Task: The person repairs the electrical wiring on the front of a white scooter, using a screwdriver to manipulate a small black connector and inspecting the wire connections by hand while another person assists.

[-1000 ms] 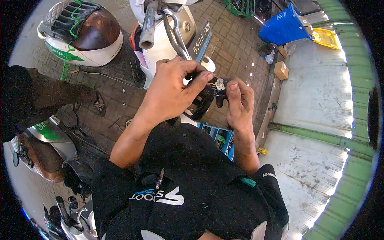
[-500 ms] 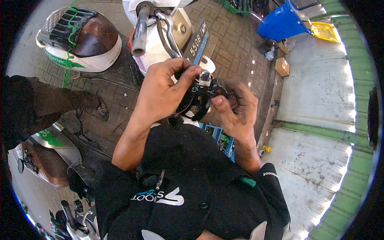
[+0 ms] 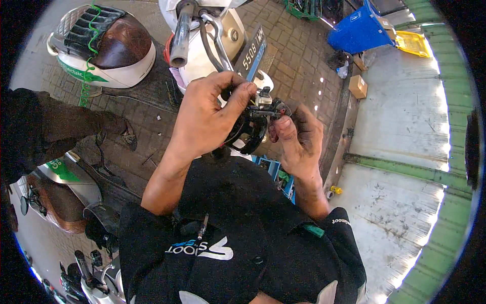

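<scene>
- Head view: our left hand point(image 3: 208, 112) pinches the black part point(image 3: 260, 114).
- Our right hand point(image 3: 301, 139) holds its right end.
- It lies between them.
- We should steady it left while the right works gently.

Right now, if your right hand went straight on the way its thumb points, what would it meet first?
Most likely the black part between the hands: the right hand has its thumb tip right at that part's near end. Depth is hard to judge, so exact contact is unclear.
</scene>
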The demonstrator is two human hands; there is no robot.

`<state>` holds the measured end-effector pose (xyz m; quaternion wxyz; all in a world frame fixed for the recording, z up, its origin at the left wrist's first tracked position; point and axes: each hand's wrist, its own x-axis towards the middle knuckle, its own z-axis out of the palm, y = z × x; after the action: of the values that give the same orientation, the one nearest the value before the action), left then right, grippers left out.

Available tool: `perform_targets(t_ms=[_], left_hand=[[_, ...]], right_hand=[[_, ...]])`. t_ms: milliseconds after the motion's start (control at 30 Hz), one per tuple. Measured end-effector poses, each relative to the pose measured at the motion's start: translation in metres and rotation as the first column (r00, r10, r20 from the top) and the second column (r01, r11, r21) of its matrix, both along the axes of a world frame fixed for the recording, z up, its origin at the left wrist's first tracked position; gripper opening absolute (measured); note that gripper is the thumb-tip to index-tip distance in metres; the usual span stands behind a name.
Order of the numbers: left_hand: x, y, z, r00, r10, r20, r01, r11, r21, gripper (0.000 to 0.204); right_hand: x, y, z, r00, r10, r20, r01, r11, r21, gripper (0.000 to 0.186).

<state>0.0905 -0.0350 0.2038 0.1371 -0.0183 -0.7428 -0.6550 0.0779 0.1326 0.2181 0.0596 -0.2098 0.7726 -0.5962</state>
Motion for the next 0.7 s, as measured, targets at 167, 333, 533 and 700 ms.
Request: perform_targets(t_ms=[167, 333, 533, 700], left_hand=[[0.001, -0.002, -0.002, 1.0, 0.003, -0.024, -0.004, 1.0, -0.031, 0.018], [0.002, -0.001, -0.003, 1.0, -0.009, 0.016, 0.01, 1.0, -0.025, 0.02], [0.004, 0.001, -0.006, 0.994, 0.047, -0.094, -0.057, 0.992, -0.112, 0.017], [0.008, -0.001, -0.006, 0.995, 0.022, -0.092, -0.036, 0.988, -0.147, 0.015]], right_hand=[[0.0, 0.001, -0.003, 0.99, 0.002, 0.142, 0.01, 0.996, -0.085, 0.026], [0.0, 0.005, -0.01, 0.982, -0.001, 0.187, 0.02, 0.995, -0.099, 0.027], [0.001, 0.006, -0.004, 0.995, 0.099, 0.016, -0.095, 0.984, -0.152, 0.043], [0.001, 0.006, -0.01, 0.998, 0.061, -0.017, -0.062, 0.991, -0.115, 0.038]])
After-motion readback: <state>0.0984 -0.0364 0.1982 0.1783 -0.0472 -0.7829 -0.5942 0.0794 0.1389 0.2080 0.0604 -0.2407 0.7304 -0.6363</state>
